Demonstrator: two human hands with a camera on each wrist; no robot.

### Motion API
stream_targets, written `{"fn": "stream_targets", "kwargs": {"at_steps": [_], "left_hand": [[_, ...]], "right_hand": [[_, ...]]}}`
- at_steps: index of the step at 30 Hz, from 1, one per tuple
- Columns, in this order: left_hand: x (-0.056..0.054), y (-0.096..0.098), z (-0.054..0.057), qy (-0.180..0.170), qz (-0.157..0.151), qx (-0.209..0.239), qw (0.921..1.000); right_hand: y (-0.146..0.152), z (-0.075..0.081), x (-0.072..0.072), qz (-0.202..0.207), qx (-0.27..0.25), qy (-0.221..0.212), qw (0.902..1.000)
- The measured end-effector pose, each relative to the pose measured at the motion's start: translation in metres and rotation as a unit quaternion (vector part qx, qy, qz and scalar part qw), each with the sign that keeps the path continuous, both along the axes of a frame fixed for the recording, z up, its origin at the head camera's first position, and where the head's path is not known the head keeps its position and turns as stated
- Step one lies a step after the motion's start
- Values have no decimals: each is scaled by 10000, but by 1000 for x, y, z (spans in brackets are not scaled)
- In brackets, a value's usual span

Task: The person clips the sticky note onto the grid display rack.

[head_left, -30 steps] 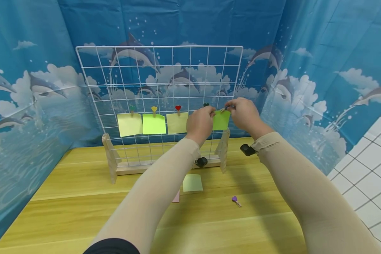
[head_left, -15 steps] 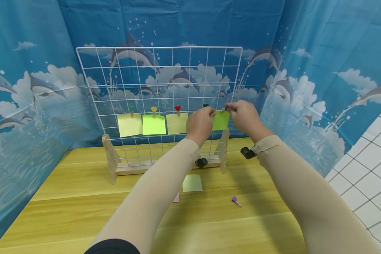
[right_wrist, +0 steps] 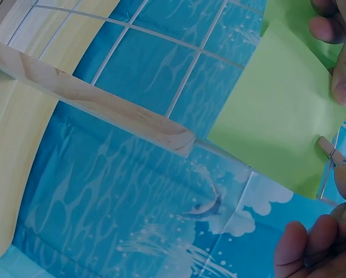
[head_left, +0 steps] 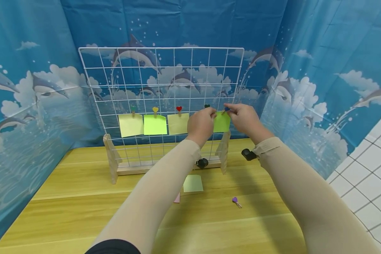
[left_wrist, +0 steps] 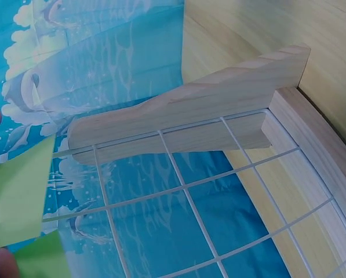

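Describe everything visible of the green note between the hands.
The green note looks like plain, squarish paper, upright at the right of the white wire grid. The left hand pinches its upper left corner; the right hand holds a blue and wooden clip at its top edge. Whether the clip grips is unclear.

From here I see a yellowish wood-grain table (head_left: pixel 66 199). Toward its back, a wire-grid stand (head_left: pixel 139 170) w/ 2 wooden feet + crossbar. In front of the stand's R half: pale yellow-green note (head_left: pixel 193 183), flat. Slightly farther out from the stand, more L: pink paper (head_left: pixel 177 198), mostly hidden. Farthest from the stand, a bit R of its R foot: purple heart clip (head_left: pixel 236 202).
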State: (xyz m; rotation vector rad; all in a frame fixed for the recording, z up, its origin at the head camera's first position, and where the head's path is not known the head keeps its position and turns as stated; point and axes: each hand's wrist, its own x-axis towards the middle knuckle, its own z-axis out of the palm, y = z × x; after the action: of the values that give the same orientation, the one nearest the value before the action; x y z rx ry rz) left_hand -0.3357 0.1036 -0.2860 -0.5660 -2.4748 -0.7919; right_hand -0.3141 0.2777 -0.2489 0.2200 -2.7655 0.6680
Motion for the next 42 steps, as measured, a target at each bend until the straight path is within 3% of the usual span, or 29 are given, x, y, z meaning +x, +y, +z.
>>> {"fn": "stream_targets", "kwargs": {"at_steps": [13,42], "left_hand": [[1,0,-1,104,9,-37,9999],[4,-6,0,-8,-82,-286,9996]], "right_hand": [[0,-4,-3,58,-114,-146,9998],[-3,-1,-4,65,-192,-371,9991]]}}
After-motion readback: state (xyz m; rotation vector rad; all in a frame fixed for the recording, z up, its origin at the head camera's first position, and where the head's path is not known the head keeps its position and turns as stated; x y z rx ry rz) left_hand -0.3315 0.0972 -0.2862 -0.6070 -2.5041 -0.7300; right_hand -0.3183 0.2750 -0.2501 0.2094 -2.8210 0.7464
